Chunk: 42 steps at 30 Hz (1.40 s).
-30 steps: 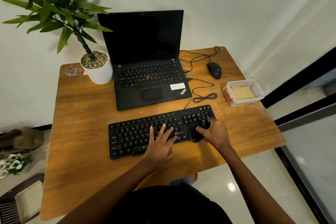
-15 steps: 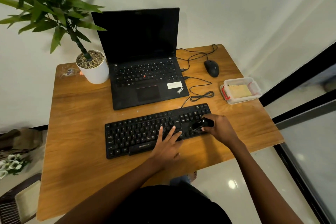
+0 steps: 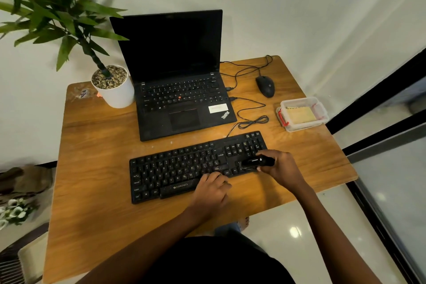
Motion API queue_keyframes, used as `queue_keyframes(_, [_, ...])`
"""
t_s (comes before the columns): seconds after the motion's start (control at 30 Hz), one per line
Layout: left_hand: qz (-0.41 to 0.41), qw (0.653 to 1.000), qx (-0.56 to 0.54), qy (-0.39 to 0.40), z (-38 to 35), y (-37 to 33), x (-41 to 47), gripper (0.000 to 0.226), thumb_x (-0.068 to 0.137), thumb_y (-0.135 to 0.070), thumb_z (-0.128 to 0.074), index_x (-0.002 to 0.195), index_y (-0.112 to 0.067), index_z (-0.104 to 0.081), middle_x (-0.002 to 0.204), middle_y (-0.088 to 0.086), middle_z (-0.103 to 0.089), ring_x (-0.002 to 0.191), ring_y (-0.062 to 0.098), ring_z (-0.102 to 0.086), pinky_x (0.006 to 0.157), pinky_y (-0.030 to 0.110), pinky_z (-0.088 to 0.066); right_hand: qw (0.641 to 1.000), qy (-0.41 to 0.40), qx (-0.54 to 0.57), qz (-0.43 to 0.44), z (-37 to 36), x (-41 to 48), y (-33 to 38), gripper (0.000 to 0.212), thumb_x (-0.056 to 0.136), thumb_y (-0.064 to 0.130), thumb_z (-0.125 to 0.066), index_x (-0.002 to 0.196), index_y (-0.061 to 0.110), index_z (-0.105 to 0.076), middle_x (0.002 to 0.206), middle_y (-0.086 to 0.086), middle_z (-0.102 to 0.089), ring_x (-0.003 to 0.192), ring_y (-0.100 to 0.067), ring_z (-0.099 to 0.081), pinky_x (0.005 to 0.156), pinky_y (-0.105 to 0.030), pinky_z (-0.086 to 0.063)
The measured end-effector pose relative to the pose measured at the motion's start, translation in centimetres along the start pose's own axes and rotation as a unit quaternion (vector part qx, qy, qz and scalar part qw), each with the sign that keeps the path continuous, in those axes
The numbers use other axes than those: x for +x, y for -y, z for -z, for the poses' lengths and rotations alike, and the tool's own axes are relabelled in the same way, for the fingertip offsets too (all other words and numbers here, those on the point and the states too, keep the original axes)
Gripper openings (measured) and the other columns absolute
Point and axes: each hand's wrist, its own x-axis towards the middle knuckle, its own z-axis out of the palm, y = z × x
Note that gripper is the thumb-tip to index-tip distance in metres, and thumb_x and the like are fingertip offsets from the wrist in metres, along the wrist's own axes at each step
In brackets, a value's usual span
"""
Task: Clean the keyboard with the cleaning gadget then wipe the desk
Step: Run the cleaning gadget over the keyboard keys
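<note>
A black keyboard [image 3: 179, 168] lies across the middle of the wooden desk [image 3: 96, 182]. My right hand [image 3: 282, 168] grips a small black cleaning gadget [image 3: 258, 162] and holds it sideways over the keys at the keyboard's right end, just left of the number pad. My left hand [image 3: 213, 189] rests on the keyboard's front edge near the space bar, fingers curled down onto the keys, holding nothing.
An open black laptop [image 3: 179, 99] stands behind the keyboard, with a white plant pot [image 3: 115, 94] to its left. A black mouse [image 3: 265, 86] and its coiled cable [image 3: 252, 120] lie right of the laptop. A clear plastic box [image 3: 303, 114] holding a yellow cloth sits at the right edge.
My right hand has carried the gadget rightward along the keyboard and turned it sideways. My left hand has slid right and its spread fingers have curled.
</note>
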Motion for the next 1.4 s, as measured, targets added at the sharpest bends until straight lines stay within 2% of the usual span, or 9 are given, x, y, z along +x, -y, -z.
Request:
queue_keyframes(0.07, [0.025,0.999,-0.031,-0.016,-0.1,0.0,0.0,0.032,0.084,-0.028,-0.042,0.097,-0.025,-0.07,0.097,-0.007,-0.065,0.088,0.013,-0.06,0.068,0.026,-0.051,0.998,0.046,-0.002,0.031,-1.1,-0.3,0.4,0.035,0.068,-0.003,-0.075,0.101,0.008,-0.07,0.1,-0.007,-0.071,0.091,-0.012,-0.062,0.082,-0.019,-0.047])
queue_keyframes(0.13, [0.041,0.997,-0.066,0.002,0.1,-0.3,0.2,0.036,0.093,-0.027,-0.037,0.115,-0.017,-0.063,0.108,0.002,-0.062,0.097,0.021,-0.06,0.073,0.032,-0.05,0.998,0.057,-0.019,0.032,-1.9,-0.9,-0.5,0.035,0.069,-0.001,-0.075,0.102,0.01,-0.07,0.101,-0.006,-0.072,0.093,-0.016,-0.065,0.084,-0.024,-0.05])
queue_keyframes(0.27, [0.106,0.986,-0.121,0.047,0.3,-0.5,0.0,0.04,0.098,-0.03,-0.032,0.136,-0.022,-0.043,0.129,0.001,-0.054,0.11,0.019,-0.056,0.086,0.031,-0.045,0.999,0.018,-0.026,-0.027,-0.6,-1.3,-2.2,0.035,0.069,0.001,-0.076,0.102,0.012,-0.07,0.098,-0.006,-0.072,0.089,-0.019,-0.068,0.074,-0.012,-0.045])
queue_keyframes(0.37, [0.127,0.982,-0.117,0.073,-0.2,-0.5,-0.4,0.048,0.099,-0.03,-0.031,0.147,-0.027,-0.024,0.12,0.004,-0.058,0.103,0.019,-0.058,0.083,0.03,-0.043,0.997,-0.054,0.001,-0.049,0.1,-0.8,-1.9,0.032,0.073,0.005,-0.076,0.103,0.007,-0.067,0.096,-0.007,-0.071,0.087,-0.019,-0.065,0.069,-0.009,-0.041])
queue_keyframes(0.47, [0.139,0.98,-0.118,0.085,-0.9,-0.2,-0.8,0.057,0.099,-0.03,-0.031,0.151,-0.027,-0.007,0.108,0.006,-0.062,0.09,0.018,-0.058,0.082,0.03,-0.044,0.989,-0.125,0.015,-0.075,-1.2,0.2,-1.0,0.037,0.08,0.011,-0.071,0.114,0.004,-0.059,0.101,-0.012,-0.069,0.093,-0.023,-0.064,0.074,-0.023,-0.048])
queue_keyframes(0.57, [0.128,0.982,-0.082,0.107,-1.3,0.1,-1.1,0.06,0.1,-0.033,-0.028,0.151,-0.026,0.004,0.117,0.007,-0.06,0.095,0.022,-0.061,0.081,0.032,-0.047,0.99,-0.119,-0.024,-0.073,-3.3,0.7,-0.6,0.049,0.086,0.017,-0.065,0.131,0.011,-0.048,0.11,-0.014,-0.066,0.099,-0.027,-0.063,0.078,-0.034,-0.052])
queue_keyframes(0.77, [0.122,0.985,-0.053,0.107,-1.1,-0.1,-1.4,0.064,0.099,-0.031,-0.029,0.15,-0.028,0.009,0.138,0.007,-0.048,0.103,0.023,-0.061,0.082,0.034,-0.048,0.99,-0.091,-0.085,-0.07,-3.6,0.5,-1.3,0.055,0.087,0.02,-0.063,0.138,0.015,-0.044,0.113,-0.015,-0.065,0.099,-0.029,-0.062,0.078,-0.037,-0.053])
queue_keyframes(1.17, [0.099,0.987,0.034,0.125,-1.4,-0.2,-1.2,0.063,0.099,-0.029,-0.026,0.15,-0.02,0.01,0.115,0.008,-0.063,0.085,0.023,-0.065,0.061,0.032,-0.04,0.986,-0.018,-0.15,-0.072,-4.1,-0.8,0.5,0.059,0.092,0.025,-0.055,0.145,0.019,-0.03,0.118,-0.014,-0.06,0.101,-0.027,-0.061,0.079,-0.036,-0.052])
queue_keyframes(1.4, [0.101,0.988,0.029,0.116,-1.8,-0.1,-1.3,0.062,0.099,-0.024,-0.027,0.15,-0.019,0.008,0.107,0.009,-0.066,0.072,0.021,-0.061,0.047,0.026,-0.028,0.99,-0.069,-0.115,-0.053,-4.1,0.9,1.4,0.058,0.093,0.023,-0.055,0.145,0.014,-0.031,0.112,-0.017,-0.061,0.095,-0.028,-0.06,0.073,-0.036,-0.05])
